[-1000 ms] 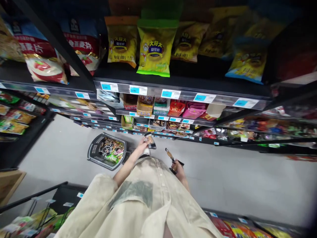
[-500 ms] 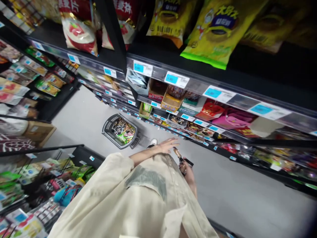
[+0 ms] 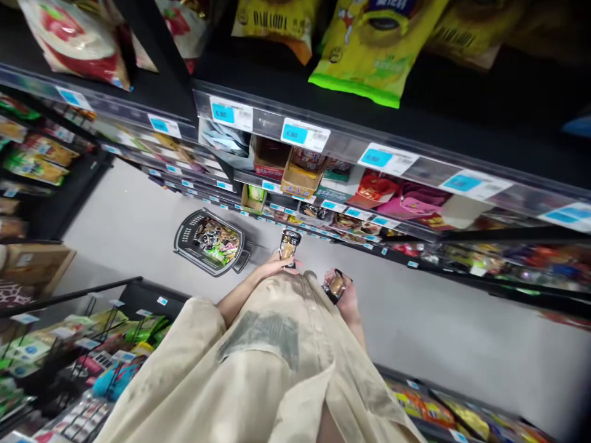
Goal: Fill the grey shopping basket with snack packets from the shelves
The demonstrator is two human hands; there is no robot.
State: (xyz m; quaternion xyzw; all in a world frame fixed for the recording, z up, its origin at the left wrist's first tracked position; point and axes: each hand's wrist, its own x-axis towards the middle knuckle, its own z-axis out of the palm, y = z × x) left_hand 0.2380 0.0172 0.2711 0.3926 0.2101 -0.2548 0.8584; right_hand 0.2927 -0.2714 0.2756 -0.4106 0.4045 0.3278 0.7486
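Note:
My left hand is closed on a small snack packet with a black top and a tan middle, held upright just in front of my body. In my right hand is a similar packet, black and brown; the fingers wrap round it and hide part of it. Whether more than one packet is in the right hand, I cannot tell. To the left of my hands a dark grey shopping basket stands on the floor, with many small colourful packets inside it.
Ahead runs a black shelf unit with price labels, yellow snack bags on top and open snack boxes lower down. A cardboard box and a rack of hanging packets are at the left. Grey floor lies between.
My left hand, empty with fingers stretched out before, now holds a packet, slightly further left. The right hand still holds its packet, raised a little. The view has shifted slightly right.

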